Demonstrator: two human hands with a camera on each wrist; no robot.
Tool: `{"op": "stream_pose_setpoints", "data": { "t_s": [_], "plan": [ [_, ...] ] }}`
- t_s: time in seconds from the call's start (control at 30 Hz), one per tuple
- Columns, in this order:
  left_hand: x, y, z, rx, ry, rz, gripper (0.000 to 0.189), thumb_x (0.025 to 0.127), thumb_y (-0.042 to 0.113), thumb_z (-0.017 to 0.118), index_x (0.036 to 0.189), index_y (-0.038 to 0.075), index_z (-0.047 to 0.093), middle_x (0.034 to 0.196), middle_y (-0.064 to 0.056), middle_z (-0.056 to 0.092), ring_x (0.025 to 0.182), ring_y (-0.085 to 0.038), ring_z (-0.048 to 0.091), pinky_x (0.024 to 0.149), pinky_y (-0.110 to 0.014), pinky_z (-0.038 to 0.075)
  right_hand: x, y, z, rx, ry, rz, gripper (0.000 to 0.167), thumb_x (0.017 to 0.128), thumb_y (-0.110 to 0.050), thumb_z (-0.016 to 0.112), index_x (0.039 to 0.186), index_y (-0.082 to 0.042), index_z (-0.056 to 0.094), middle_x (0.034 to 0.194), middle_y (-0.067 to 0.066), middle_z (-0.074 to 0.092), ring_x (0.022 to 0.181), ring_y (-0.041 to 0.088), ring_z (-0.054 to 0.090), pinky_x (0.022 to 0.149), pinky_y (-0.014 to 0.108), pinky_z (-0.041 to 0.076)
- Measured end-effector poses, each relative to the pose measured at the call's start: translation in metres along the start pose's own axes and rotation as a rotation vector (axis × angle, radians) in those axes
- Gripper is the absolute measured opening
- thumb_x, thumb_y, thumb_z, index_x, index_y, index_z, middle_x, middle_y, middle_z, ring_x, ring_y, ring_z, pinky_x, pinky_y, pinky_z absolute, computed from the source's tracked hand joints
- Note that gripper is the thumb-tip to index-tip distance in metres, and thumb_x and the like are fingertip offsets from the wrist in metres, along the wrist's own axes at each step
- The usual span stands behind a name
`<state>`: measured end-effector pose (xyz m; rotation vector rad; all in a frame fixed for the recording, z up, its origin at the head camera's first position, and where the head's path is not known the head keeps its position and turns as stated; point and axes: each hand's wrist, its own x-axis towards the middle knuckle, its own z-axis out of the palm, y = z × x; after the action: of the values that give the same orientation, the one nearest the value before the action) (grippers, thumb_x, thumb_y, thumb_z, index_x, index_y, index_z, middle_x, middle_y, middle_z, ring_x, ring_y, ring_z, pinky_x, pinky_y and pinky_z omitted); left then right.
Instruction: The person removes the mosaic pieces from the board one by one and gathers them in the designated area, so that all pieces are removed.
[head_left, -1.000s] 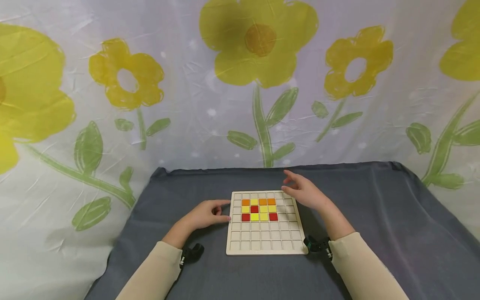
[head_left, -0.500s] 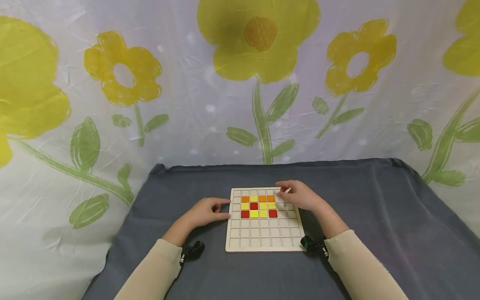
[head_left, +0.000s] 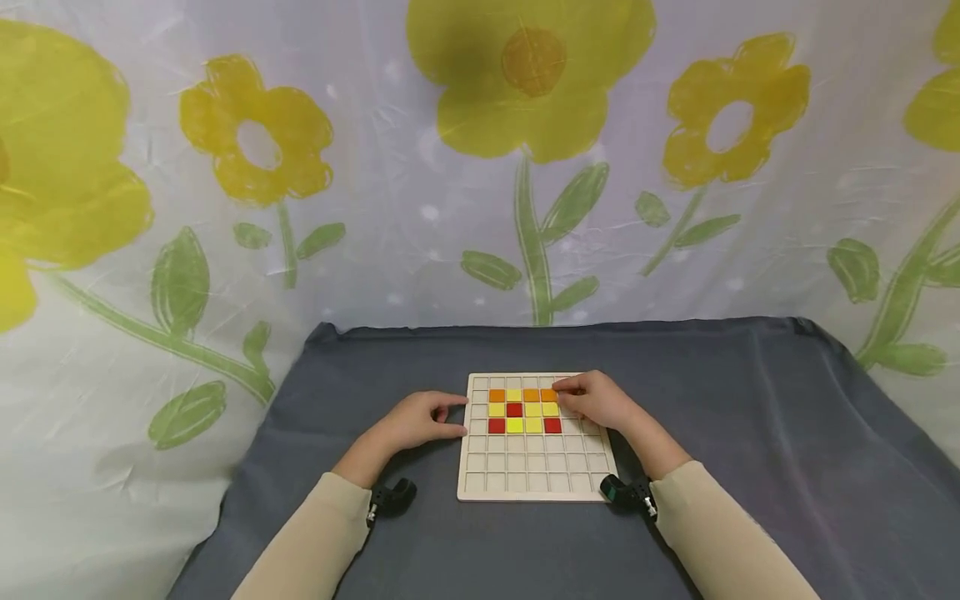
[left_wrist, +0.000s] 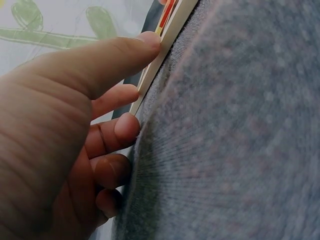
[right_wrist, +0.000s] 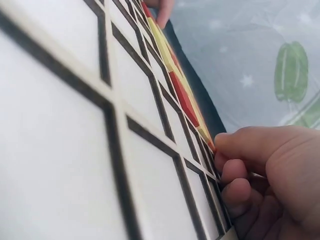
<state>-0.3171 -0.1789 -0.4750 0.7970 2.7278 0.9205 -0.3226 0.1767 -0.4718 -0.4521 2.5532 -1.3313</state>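
Observation:
A pale wooden grid board [head_left: 536,485] lies on the dark cloth, with orange, yellow and red square tiles filling part of its upper cells. My left hand [head_left: 414,419] is at the board's left side, thumb and index finger touching the edge; in the left wrist view the thumb [left_wrist: 145,42] lies against the wooden rim and the other fingers curl loosely. With thumb and fingertips, my right hand [head_left: 598,402] pinches the orange tile [head_left: 547,395] at the right end of the top coloured row. From the right wrist, an orange sliver [right_wrist: 211,145] shows by the thumb tip.
Grey-blue cloth [head_left: 375,358] covers the table around the board. A white curtain [head_left: 375,183] printed with yellow flowers hangs behind and at the sides. Black wrist cameras [head_left: 395,497] sit by both sleeves, the right one overlapping the board's lower right corner in the head view.
My right hand has come down and left from beyond the board's upper right corner to the rightmost orange tile, its fingers drawing together. The left hand stays at the board's left edge.

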Motion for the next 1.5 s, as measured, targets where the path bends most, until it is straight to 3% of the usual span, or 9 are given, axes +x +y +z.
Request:
{"op": "stream_pose_setpoints", "data": {
  "t_s": [0.13,0.27,0.4,0.53,0.77,1.03,1.33,1.5],
  "plan": [
    [0.001,0.0,-0.003,0.014,0.001,-0.005,0.059,0.089,0.037,0.083,0.141,0.014,0.065,0.069,0.003,0.051,0.059,-0.01,0.041,0.06,-0.028,0.037,0.001,-0.003,0.001,0.039,0.021,-0.008,0.034,0.103,-0.015,0.064,0.135,-0.002,0.067,0.074,0.005,0.061,0.054,0.017,0.044,0.052,0.032,0.038],
    [0.001,0.0,-0.002,0.015,0.009,-0.006,0.059,0.088,0.038,0.083,0.14,0.015,0.066,0.069,0.004,0.051,0.059,-0.009,0.041,0.06,-0.028,0.036,0.001,-0.003,0.002,0.077,0.066,-0.015,0.028,0.102,-0.012,0.065,0.128,-0.001,0.07,0.085,0.007,0.065,0.058,0.019,0.048,0.052,0.031,0.039],
    [-0.001,-0.001,0.001,0.004,0.008,-0.011,0.059,0.088,0.037,0.083,0.14,0.015,0.066,0.069,0.004,0.051,0.059,-0.009,0.041,0.06,-0.028,0.036,0.003,-0.001,0.007,0.076,0.107,-0.038,0.025,0.1,-0.008,0.067,0.123,0.002,0.071,0.106,0.011,0.07,0.082,0.022,0.064,0.066,0.031,0.05],
    [-0.003,-0.002,0.001,0.007,0.005,-0.026,0.059,0.088,0.036,0.083,0.14,0.015,0.066,0.068,0.004,0.051,0.059,-0.009,0.042,0.06,-0.028,0.036,0.004,-0.001,0.012,0.071,0.122,-0.06,0.029,0.098,-0.005,0.069,0.125,0.004,0.07,0.114,0.015,0.069,0.102,0.026,0.068,0.078,0.032,0.055],
    [-0.006,0.0,-0.001,-0.004,0.009,-0.045,0.059,0.088,0.036,0.084,0.14,0.014,0.066,0.068,0.003,0.051,0.059,-0.01,0.042,0.059,-0.028,0.035,0.005,-0.007,0.015,0.078,0.155,-0.052,0.029,0.094,-0.003,0.074,0.122,0.003,0.073,0.106,0.012,0.071,0.095,0.025,0.069,0.075,0.033,0.056],
    [-0.002,0.001,-0.004,0.014,0.006,-0.022,0.059,0.088,0.037,0.084,0.14,0.015,0.066,0.068,0.003,0.051,0.059,-0.01,0.042,0.059,-0.029,0.036,0.003,-0.01,0.012,0.058,0.179,-0.044,0.028,0.095,-0.006,0.074,0.122,0.003,0.072,0.107,0.012,0.071,0.096,0.025,0.068,0.075,0.033,0.056],
    [-0.002,0.002,-0.006,0.06,0.0,-0.018,0.057,0.091,0.035,0.081,0.141,0.015,0.065,0.069,0.003,0.052,0.06,-0.011,0.043,0.059,-0.028,0.036,0.001,-0.016,0.003,0.035,0.179,-0.031,0.027,0.098,-0.008,0.071,0.124,-0.001,0.073,0.107,0.011,0.069,0.067,0.02,0.053,0.059,0.03,0.046],
    [-0.004,0.003,-0.006,0.091,0.009,-0.005,0.055,0.093,0.034,0.079,0.143,0.015,0.064,0.07,0.003,0.051,0.06,-0.011,0.043,0.058,-0.028,0.035,-0.006,-0.024,-0.005,0.037,0.179,-0.055,0.029,0.096,-0.009,0.073,0.123,-0.001,0.074,0.105,0.01,0.07,0.068,0.021,0.052,0.058,0.03,0.045]
  ]
}}
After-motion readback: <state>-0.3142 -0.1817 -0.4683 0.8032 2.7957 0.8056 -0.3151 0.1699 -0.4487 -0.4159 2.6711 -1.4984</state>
